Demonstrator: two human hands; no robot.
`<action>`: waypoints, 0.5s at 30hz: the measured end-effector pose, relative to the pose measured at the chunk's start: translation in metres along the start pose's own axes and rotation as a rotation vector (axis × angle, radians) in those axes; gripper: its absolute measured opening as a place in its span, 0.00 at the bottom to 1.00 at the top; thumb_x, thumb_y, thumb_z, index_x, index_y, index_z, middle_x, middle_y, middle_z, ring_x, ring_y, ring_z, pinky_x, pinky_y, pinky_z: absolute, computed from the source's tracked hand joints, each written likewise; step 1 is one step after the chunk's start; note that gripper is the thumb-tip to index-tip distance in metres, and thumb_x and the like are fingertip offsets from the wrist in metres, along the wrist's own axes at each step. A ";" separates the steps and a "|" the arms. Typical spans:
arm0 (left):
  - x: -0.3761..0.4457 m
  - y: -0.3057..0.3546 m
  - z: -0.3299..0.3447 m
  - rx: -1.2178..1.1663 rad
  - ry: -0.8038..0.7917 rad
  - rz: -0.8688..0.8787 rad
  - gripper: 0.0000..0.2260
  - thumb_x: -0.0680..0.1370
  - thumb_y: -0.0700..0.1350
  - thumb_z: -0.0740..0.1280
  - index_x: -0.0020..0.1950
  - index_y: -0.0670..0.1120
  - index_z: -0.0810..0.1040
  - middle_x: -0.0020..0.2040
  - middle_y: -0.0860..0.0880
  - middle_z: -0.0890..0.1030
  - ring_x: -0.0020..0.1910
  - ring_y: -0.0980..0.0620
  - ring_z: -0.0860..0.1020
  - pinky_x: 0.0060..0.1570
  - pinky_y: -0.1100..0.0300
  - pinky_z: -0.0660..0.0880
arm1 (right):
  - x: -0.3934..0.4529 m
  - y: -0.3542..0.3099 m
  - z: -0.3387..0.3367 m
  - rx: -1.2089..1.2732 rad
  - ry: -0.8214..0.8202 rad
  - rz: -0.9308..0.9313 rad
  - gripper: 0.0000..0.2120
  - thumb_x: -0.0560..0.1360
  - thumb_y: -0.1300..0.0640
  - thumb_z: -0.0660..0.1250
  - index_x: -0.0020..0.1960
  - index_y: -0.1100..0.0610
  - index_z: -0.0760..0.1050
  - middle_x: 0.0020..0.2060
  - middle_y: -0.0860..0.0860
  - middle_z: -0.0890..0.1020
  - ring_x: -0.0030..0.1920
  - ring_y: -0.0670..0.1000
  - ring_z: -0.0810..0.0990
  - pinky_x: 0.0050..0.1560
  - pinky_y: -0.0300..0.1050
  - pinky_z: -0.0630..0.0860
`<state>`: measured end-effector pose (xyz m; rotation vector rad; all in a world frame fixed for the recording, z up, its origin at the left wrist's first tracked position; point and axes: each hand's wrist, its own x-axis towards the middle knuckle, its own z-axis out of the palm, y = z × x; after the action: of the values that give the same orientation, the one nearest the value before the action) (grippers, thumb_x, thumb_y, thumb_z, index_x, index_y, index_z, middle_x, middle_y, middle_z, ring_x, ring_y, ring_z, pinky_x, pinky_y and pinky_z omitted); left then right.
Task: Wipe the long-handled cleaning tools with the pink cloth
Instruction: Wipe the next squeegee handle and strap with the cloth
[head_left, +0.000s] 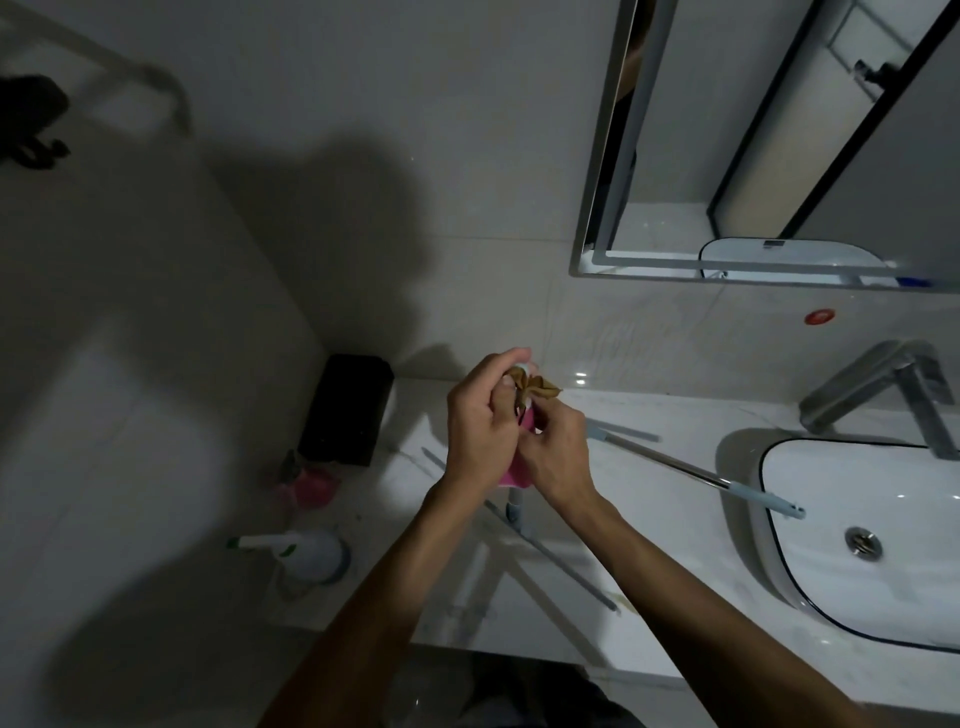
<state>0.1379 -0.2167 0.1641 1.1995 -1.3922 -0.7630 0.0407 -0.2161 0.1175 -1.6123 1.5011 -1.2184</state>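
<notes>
Pink cloth (514, 470) bunched between both curled hands.

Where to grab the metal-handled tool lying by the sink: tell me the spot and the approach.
Take the long metal pole at its bare middle, from above, fingers closing across the shaft. It lies flat on the counter, and its blue-capped end overhangs the sink, so a grip there would probably tip it.

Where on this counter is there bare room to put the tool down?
Bare patch: counter between the metal pole and the sink. Crowded: left end, with black box, spray bottle and crossed handles.
</notes>
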 end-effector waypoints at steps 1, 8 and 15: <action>0.000 -0.002 0.001 -0.006 -0.011 -0.001 0.16 0.80 0.32 0.58 0.62 0.42 0.80 0.54 0.51 0.83 0.55 0.55 0.82 0.54 0.64 0.77 | -0.001 0.001 -0.002 0.004 -0.001 0.017 0.11 0.74 0.66 0.69 0.38 0.53 0.76 0.30 0.42 0.78 0.31 0.44 0.76 0.33 0.30 0.68; 0.003 -0.011 0.012 -0.054 -0.086 -0.006 0.15 0.79 0.30 0.61 0.62 0.41 0.80 0.54 0.50 0.84 0.55 0.54 0.82 0.54 0.62 0.78 | 0.000 -0.001 -0.016 0.017 0.072 0.081 0.23 0.76 0.68 0.68 0.34 0.43 0.67 0.26 0.40 0.71 0.30 0.37 0.75 0.34 0.28 0.68; 0.003 -0.024 0.030 0.032 -0.160 0.034 0.14 0.78 0.31 0.64 0.61 0.41 0.81 0.54 0.53 0.83 0.54 0.57 0.81 0.56 0.59 0.78 | -0.001 0.025 -0.025 -0.054 0.064 0.144 0.15 0.76 0.64 0.68 0.37 0.49 0.71 0.29 0.41 0.74 0.31 0.39 0.75 0.34 0.29 0.67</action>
<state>0.1157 -0.2319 0.1366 1.1562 -1.5573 -0.8306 0.0081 -0.2154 0.1046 -1.4831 1.6728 -1.1680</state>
